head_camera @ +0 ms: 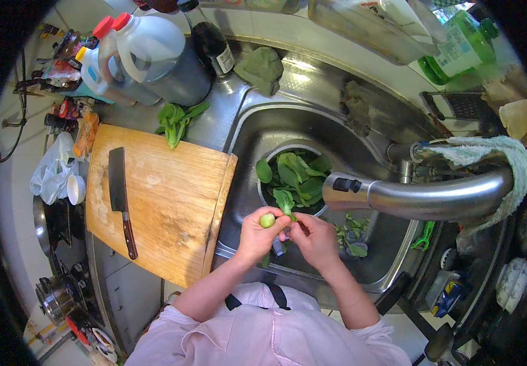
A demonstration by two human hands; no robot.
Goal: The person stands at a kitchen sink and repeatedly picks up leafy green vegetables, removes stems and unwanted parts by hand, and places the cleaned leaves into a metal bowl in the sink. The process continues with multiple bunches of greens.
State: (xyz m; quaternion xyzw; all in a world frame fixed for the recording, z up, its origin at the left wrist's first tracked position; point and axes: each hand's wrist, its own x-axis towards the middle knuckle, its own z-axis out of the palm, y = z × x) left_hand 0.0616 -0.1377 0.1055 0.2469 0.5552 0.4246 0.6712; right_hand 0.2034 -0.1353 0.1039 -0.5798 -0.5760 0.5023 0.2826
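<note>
My left hand (256,233) grips a bunch of leafy greens by its stem; the pale round base (267,220) shows above the curled fingers. My right hand (313,238) pinches a small green leaf (284,201) at its lower end, its fingertips beside my left thumb. Both hands are over the near edge of the steel sink (249,132). Just beyond them, a round metal bowl (261,194) in the sink holds many loose green leaves (297,176). More leaf scraps (355,235) lie around the sink drain. What else is inside the left fist is partly hidden.
A steel faucet (437,196) reaches over the sink from the right. On the left, a cleaver (118,183) rests on a wooden cutting board (172,183), with leafy greens (175,123) at its far edge. Plastic jugs (153,59) and a dark glass bottle (210,43) stand behind.
</note>
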